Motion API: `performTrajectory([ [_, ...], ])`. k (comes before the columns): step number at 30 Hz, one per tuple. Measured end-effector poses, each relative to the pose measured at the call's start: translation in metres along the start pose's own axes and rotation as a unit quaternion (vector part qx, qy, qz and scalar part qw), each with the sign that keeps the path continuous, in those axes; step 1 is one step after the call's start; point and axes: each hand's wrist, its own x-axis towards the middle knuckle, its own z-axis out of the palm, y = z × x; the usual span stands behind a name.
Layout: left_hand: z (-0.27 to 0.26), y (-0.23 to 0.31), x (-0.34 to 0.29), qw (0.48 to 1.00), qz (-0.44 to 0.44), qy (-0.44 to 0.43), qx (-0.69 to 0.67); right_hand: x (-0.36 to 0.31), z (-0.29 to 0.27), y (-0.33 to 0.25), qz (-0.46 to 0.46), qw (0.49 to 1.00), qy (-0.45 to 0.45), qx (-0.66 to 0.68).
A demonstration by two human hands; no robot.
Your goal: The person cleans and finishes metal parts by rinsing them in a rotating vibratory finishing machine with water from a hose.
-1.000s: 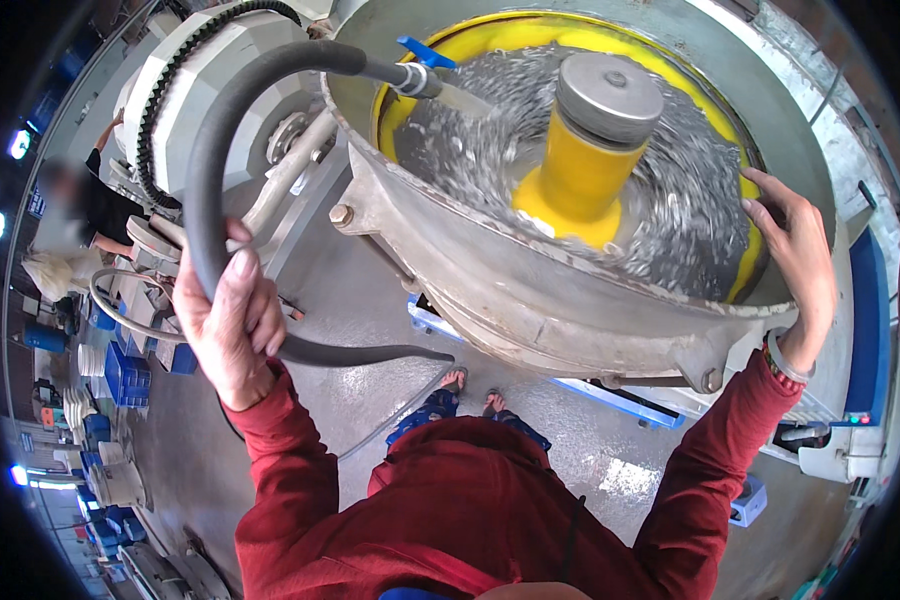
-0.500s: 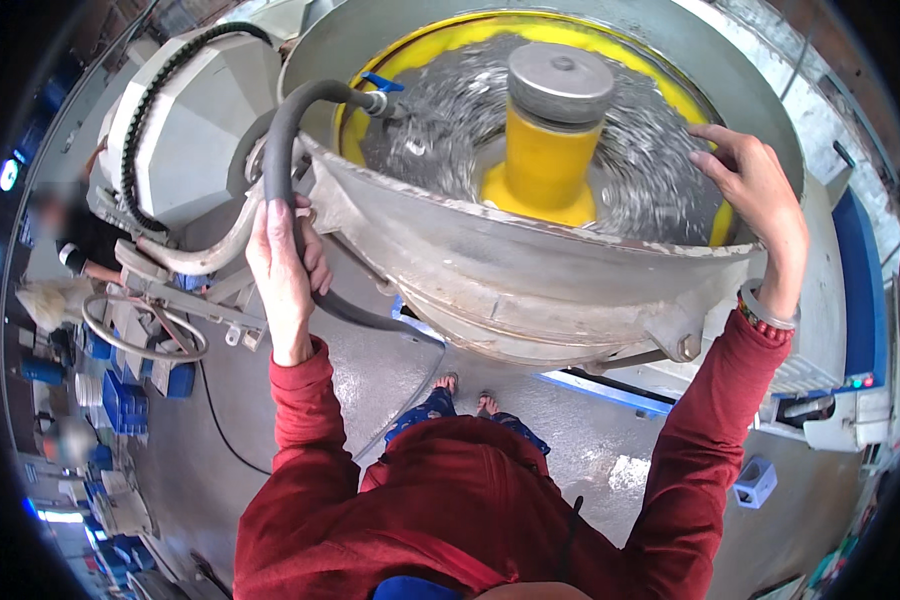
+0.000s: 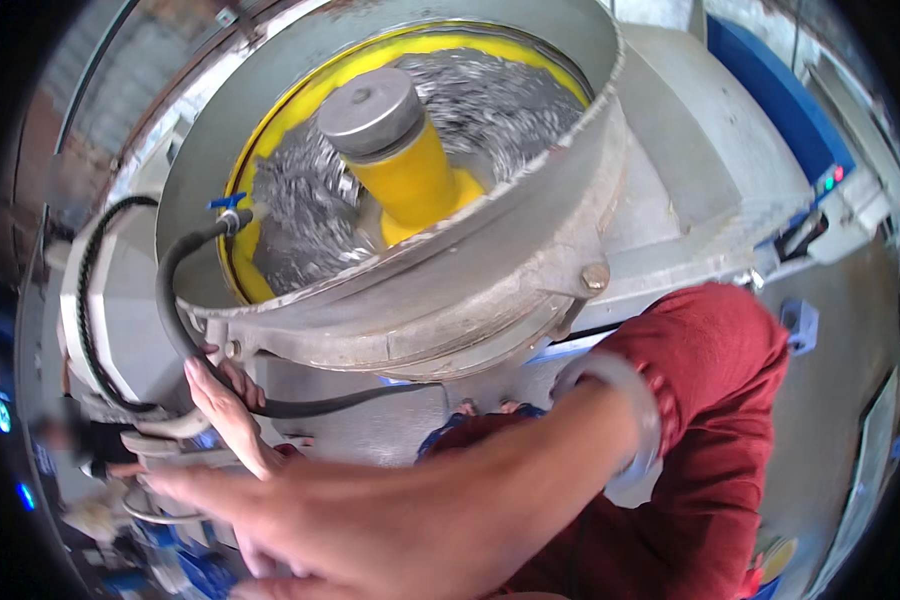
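Note:
A dark grey hose (image 3: pixel 173 290) runs up over the near rim of a large round metal tub (image 3: pixel 420 290). Its end has a metal fitting and a blue-handled valve (image 3: pixel 228 201), which points into the tub. My left hand (image 3: pixel 228 408) is closed round the hose just outside the rim. My right hand (image 3: pixel 360 520) is close to the camera, in front of my left forearm, blurred, with fingers stretched out and nothing seen in them. Inside the yellow-lined tub, small silvery pieces (image 3: pixel 500 105) lie blurred around a yellow centre post (image 3: pixel 410 180) with a grey metal cap (image 3: pixel 372 112).
A pale machine housing (image 3: pixel 705 130) with a blue panel (image 3: pixel 770 100) stands right of the tub. A light-coloured drum (image 3: pixel 120 310) with a black ribbed cable is at left. Another person's arm (image 3: pixel 115 440) shows at far left. A small pale blue stool (image 3: pixel 799 325) stands at right.
My right hand has left the tub's right rim and swung across, low and left, near the camera. My left hand still holds the hose. The view has turned, shifting the tub leftward.

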Motion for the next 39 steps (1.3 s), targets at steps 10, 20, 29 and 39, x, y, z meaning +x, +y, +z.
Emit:
performTrajectory([
  [10,0.011,0.010,0.005,0.993,-0.115,-0.020,0.000,-0.030,0.017,-0.002,0.035,0.995,0.047,-0.081],
  [20,-0.002,0.016,-0.004,0.996,-0.082,-0.026,0.036,-0.033,-0.040,-0.011,0.045,0.919,0.207,-0.333],
  [29,-0.005,0.021,0.000,0.996,-0.073,-0.040,0.032,-0.087,-0.273,-0.024,0.162,0.769,0.227,-0.575],
  [39,-0.004,0.023,0.002,0.993,-0.107,-0.051,0.025,-0.075,-0.335,-0.013,0.228,0.747,0.254,-0.570],
])
